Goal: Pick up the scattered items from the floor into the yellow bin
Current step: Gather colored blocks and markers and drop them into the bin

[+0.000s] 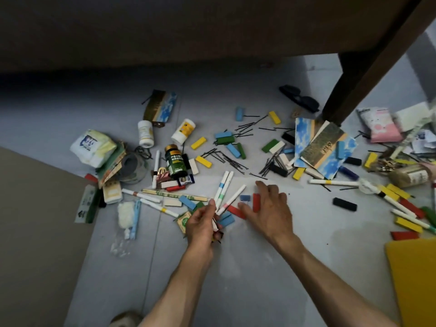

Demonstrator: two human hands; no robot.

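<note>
White pens (pixel 224 193) banded blue, green and pink are fanning from the left hand (pixel 200 224). Red blocks (pixel 256 202) are lying under the right hand (pixel 271 210). The yellow bin (pixel 415 277) is sitting right of it.

A pale grey tiled floor (pixel 247 279) fills most of the view, with thin grout lines running across it. A dark brown table (pixel 188 27) spans the top, its underside in deep shadow. One dark table leg (pixel 346 83) slants down to the floor at upper right. A tan panel (pixel 30 232) covers the lower left corner. Light is dim, brighter at right.
</note>
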